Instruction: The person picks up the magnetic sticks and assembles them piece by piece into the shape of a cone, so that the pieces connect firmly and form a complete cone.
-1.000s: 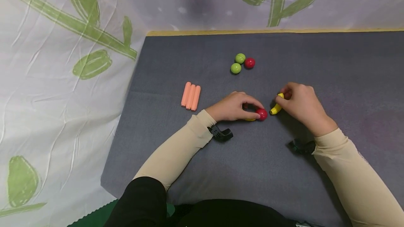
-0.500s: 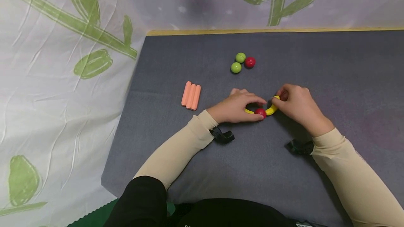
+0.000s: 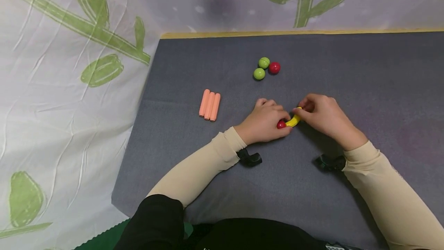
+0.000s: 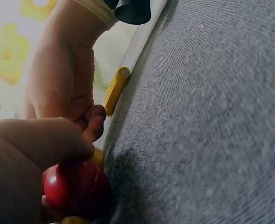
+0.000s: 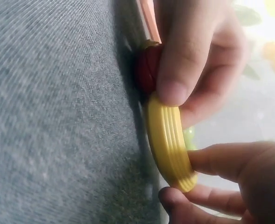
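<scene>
In the head view my left hand [image 3: 266,120] holds a glossy red ball [image 3: 281,124] with a seam between thumb and fingers. My right hand [image 3: 324,117] pinches the far end of a ridged yellow toy banana [image 3: 293,121]. The banana's other end meets the ball, as the right wrist view shows, with my left thumb [image 5: 175,88] over that joint. Past the ball in that view a bit of another yellow piece [image 5: 151,43] shows; most of it is hidden by my left hand.
Two green balls [image 3: 261,68] and another red ball [image 3: 274,68] stand grouped toward the back. Several salmon-pink sticks [image 3: 209,105] lie side by side on the left of the grey table [image 3: 222,173]. A leaf-patterned sheet [image 3: 104,111] hangs at left and back.
My right hand has moved left with the toy banana, bringing its end against the red ball. The ball has shifted a little left. My left fingers have closed over where they meet.
</scene>
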`<state>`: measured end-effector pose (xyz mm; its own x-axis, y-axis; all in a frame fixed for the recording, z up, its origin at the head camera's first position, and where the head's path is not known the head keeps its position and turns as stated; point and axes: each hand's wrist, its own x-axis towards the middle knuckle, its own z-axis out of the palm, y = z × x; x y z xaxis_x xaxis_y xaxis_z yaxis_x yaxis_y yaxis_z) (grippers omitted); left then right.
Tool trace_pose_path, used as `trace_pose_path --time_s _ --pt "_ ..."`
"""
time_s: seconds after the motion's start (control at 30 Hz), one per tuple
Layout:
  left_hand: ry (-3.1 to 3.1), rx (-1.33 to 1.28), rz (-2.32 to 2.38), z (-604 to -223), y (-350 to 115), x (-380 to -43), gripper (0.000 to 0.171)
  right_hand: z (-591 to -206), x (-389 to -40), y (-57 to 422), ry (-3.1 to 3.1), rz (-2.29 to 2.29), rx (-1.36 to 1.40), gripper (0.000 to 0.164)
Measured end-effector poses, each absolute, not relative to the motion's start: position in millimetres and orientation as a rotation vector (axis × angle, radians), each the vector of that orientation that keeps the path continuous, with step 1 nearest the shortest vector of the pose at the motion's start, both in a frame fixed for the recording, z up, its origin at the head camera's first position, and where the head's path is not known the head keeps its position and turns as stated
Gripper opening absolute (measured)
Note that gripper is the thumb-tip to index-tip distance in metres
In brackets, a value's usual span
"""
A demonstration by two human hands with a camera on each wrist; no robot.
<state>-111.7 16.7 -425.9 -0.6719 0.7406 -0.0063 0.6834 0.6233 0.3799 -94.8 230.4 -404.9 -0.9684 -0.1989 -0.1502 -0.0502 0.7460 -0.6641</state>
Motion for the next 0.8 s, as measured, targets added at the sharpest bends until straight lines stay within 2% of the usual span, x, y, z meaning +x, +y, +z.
trace_pose_path --time_s 0.3,0.5,0.8 --pt "2.769 1.097 0.433 -428 18 -109 0.029 -405 -102 227 2.721 -1.044 -0.285 0.029" --pt "2.757 1.136 0.459 -430 17 -112 0.026 -392 -126 224 2.712 -0.992 -0.309 0.030" --pt "2.808 1.306 0.423 -437 11 -113 0.024 -379 -194 208 2.668 -0.809 -0.339 0.058"
